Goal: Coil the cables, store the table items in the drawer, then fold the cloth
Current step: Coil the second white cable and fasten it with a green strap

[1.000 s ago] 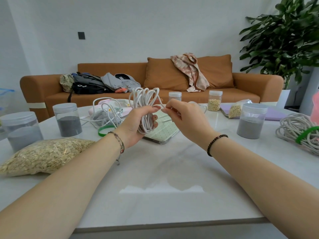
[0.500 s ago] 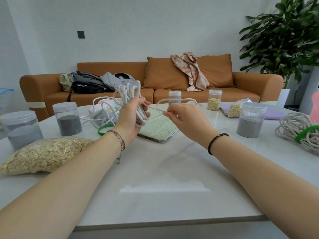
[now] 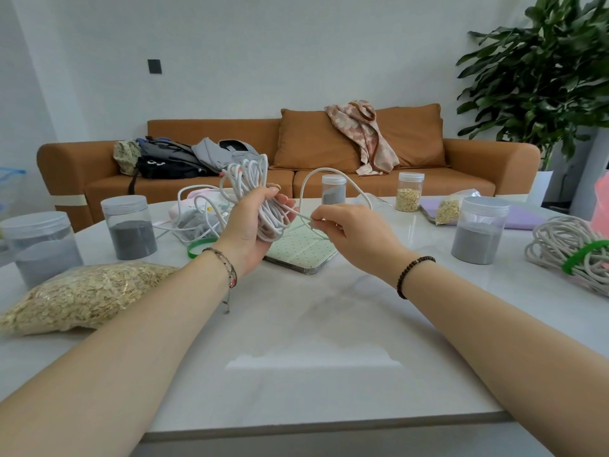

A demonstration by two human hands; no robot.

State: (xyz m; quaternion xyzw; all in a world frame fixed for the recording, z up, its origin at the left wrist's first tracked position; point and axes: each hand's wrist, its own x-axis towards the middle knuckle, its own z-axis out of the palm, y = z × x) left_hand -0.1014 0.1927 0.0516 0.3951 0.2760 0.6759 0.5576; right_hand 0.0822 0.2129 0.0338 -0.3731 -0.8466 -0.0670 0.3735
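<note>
My left hand (image 3: 252, 225) grips a bundle of white cable (image 3: 253, 192) held upright above the white table (image 3: 313, 341), loops sticking up past my fingers. My right hand (image 3: 352, 229) pinches the cable's loose strand just right of the bundle; from there the strand arcs up and over toward the back of the table. More loose white cable (image 3: 194, 209) lies behind my left hand. A second coiled cable (image 3: 566, 249) with a green tie lies at the right edge. A patterned cloth (image 3: 362, 136) hangs over the sofa back.
On the table: a bag of oats (image 3: 82, 295), several jars of grey powder (image 3: 131, 225), a small oat jar (image 3: 408, 196), a green dotted tablet case (image 3: 303, 249), a green band (image 3: 197, 247), a purple item (image 3: 520, 219). An orange sofa (image 3: 478, 166) with bags and a plant (image 3: 547, 77) stand behind.
My left hand has turned the bundle and shifted left, while my right hand drew the loose strand out to the right, so the hands now sit slightly apart.
</note>
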